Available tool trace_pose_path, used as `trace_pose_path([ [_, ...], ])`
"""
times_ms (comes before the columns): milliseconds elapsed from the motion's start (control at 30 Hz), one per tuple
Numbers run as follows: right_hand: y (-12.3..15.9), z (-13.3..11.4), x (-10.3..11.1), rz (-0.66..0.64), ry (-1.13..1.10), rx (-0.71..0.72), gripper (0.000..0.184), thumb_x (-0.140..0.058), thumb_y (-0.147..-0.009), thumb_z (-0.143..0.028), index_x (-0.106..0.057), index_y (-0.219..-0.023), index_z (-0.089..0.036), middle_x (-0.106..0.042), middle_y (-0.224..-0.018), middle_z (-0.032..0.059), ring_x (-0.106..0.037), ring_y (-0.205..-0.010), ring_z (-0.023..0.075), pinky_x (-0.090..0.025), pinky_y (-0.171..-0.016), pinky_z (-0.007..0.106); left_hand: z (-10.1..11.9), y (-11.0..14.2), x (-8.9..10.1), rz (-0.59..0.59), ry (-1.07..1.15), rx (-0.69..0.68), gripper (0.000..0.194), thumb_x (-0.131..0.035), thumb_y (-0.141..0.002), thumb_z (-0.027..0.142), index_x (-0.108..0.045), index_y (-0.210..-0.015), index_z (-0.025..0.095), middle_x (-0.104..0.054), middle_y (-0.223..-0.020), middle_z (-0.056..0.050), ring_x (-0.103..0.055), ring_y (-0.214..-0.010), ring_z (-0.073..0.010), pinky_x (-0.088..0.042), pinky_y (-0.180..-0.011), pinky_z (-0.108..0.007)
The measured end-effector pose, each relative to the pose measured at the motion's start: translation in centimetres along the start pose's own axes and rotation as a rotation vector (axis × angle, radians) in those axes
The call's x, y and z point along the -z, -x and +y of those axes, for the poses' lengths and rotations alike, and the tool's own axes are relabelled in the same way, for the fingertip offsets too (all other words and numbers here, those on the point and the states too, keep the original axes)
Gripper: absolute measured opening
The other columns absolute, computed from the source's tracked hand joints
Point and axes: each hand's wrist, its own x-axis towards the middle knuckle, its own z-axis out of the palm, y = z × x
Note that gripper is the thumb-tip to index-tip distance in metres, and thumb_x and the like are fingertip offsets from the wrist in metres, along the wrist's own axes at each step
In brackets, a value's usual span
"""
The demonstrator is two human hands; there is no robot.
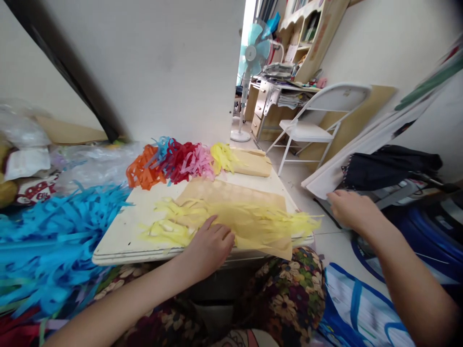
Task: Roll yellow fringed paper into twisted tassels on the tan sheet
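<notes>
Yellow fringed tissue paper (170, 231) lies across a small cream table (119, 236), over a sheet of brown paper (267, 197). Its cut strips spread left and right. At the near edge of the table, my left hand (211, 243) presses down on the paper, its fingers curled together against it. My right hand (352, 208) is raised off to the right, away from the table and beyond the yellow strips (307, 222). The fingers of that hand are closed; whatever they may hold is hidden or too small to see.
Fringed bunches in orange (144, 168), red (177, 161), pink (198, 161) and yellow (222, 156) line the table's far side beside folded brown paper (253, 163). Blue fringes (61, 231) heap at left. A folding chair (307, 127) and fan (249, 53) stand behind.
</notes>
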Motion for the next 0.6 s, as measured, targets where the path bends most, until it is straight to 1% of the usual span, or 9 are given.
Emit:
trace_pose_path([
  [33, 0.7, -1.3, 1.1, 0.068, -0.016, -0.014, 0.027, -0.038, -0.075, -0.011, -0.054, -0.096, -0.007, -0.057, -0.093, 0.0201, -0.055, -0.081, 0.0262, -0.038, -0.063, 0.034, 0.0, -0.1, 0.0, 0.001, -0.001, -0.002, 0.018, -0.035, -0.078, 0.013, -0.052, -0.072, 0.015, -0.059, -0.072, -0.004, -0.055, -0.071, -0.0145, -0.033, -0.087, -0.039],
  [100, 1.9, -4.9, 3.0, 0.291, -0.328, 0.164, 0.029, -0.039, -0.079, -0.02, -0.05, -0.104, -0.01, -0.055, -0.102, 0.0145, -0.051, -0.092, 0.022, -0.038, -0.077, 0.032, -0.1, -0.3, 0.1, -0.009, 0.003, 0.008, 0.02, -0.034, -0.078, 0.013, -0.051, -0.07, 0.015, -0.058, -0.066, -0.003, -0.055, -0.066, -0.0138, -0.035, -0.085, -0.038],
  [133, 2.3, -6.9, 3.7, 0.286, -0.48, 0.345, 0.031, -0.039, -0.08, -0.026, -0.048, -0.107, -0.012, -0.054, -0.105, 0.0116, -0.049, -0.096, 0.0196, -0.037, -0.08, 0.03, -0.2, -0.4, 0.3, -0.02, 0.01, 0.017, 0.02, -0.033, -0.079, 0.014, -0.051, -0.069, 0.014, -0.058, -0.064, -0.003, -0.055, -0.064, -0.0137, -0.036, -0.083, -0.037],
  [167, 2.5, -8.8, 4.3, 0.217, -0.576, 0.524, 0.035, -0.043, -0.079, -0.031, -0.047, -0.109, -0.014, -0.054, -0.107, 0.0095, -0.048, -0.098, 0.0184, -0.037, -0.082, 0.029, -0.2, -0.5, 0.4, -0.036, 0.021, 0.025, 0.021, -0.032, -0.079, 0.014, -0.051, -0.069, 0.014, -0.058, -0.063, -0.003, -0.055, -0.062, -0.0138, -0.037, -0.082, -0.036],
  [200, 2.4, -10.5, 4.7, 0.146, -0.618, 0.64, 0.038, -0.046, -0.077, -0.034, -0.046, -0.11, -0.015, -0.053, -0.108, 0.0086, -0.048, -0.099, 0.0186, -0.037, -0.083, 0.03, -0.3, -0.6, 0.6, -0.053, 0.039, 0.035, 0.021, -0.032, -0.08, 0.014, -0.051, -0.07, 0.014, -0.058, -0.062, -0.003, -0.055, -0.062, -0.0141, -0.038, -0.08, -0.036],
  [267, 1.6, -13.0, 5.2, 0.028, -0.648, 0.75, 0.044, -0.052, -0.072, -0.035, -0.046, -0.111, -0.013, -0.052, -0.11, 0.0095, -0.048, -0.099, 0.0211, -0.036, -0.084, 0.034, -0.6, -0.7, 1.0, -0.086, 0.092, 0.057, 0.021, -0.031, -0.08, 0.016, -0.051, -0.072, 0.014, -0.058, -0.064, -0.004, -0.055, -0.064, -0.0152, -0.04, -0.076, -0.034],
  [367, -0.6, -14.7, 5.4, -0.124, -0.721, 0.786, 0.046, -0.058, -0.065, -0.03, -0.047, -0.107, -0.013, -0.055, -0.102, 0.0096, -0.051, -0.091, 0.021, -0.04, -0.077, 0.033, -0.9, -0.7, 1.6, -0.128, 0.188, 0.104, 0.02, -0.031, -0.08, 0.017, -0.05, -0.076, 0.013, -0.06, -0.071, -0.006, -0.055, -0.069, -0.0174, -0.043, -0.068, -0.031],
  [500, -3.1, -15.3, 5.4, -0.272, -0.866, 0.768, 0.036, -0.053, -0.065, -0.022, -0.047, -0.1, -0.014, -0.058, -0.085, 0.0058, -0.053, -0.072, 0.0143, -0.042, -0.062, 0.024, -1.3, -0.8, 1.9, -0.201, 0.248, 0.189, 0.022, -0.026, -0.081, 0.018, -0.048, -0.079, 0.012, -0.059, -0.073, -0.009, -0.055, -0.068, -0.0193, -0.042, -0.061, -0.03],
  [600, -4.3, -15.4, 4.9, -0.365, -0.932, 0.744, 0.042, -0.053, -0.063, -0.017, -0.043, -0.104, -0.012, -0.058, -0.08, 0.0045, -0.052, -0.066, 0.012, -0.041, -0.057, 0.021, -1.5, -1.2, 2.0, -0.226, 0.268, 0.244, 0.024, -0.023, -0.082, 0.022, -0.046, -0.084, 0.013, -0.059, -0.072, -0.009, -0.055, -0.063, -0.0193, -0.04, -0.055, -0.029],
])
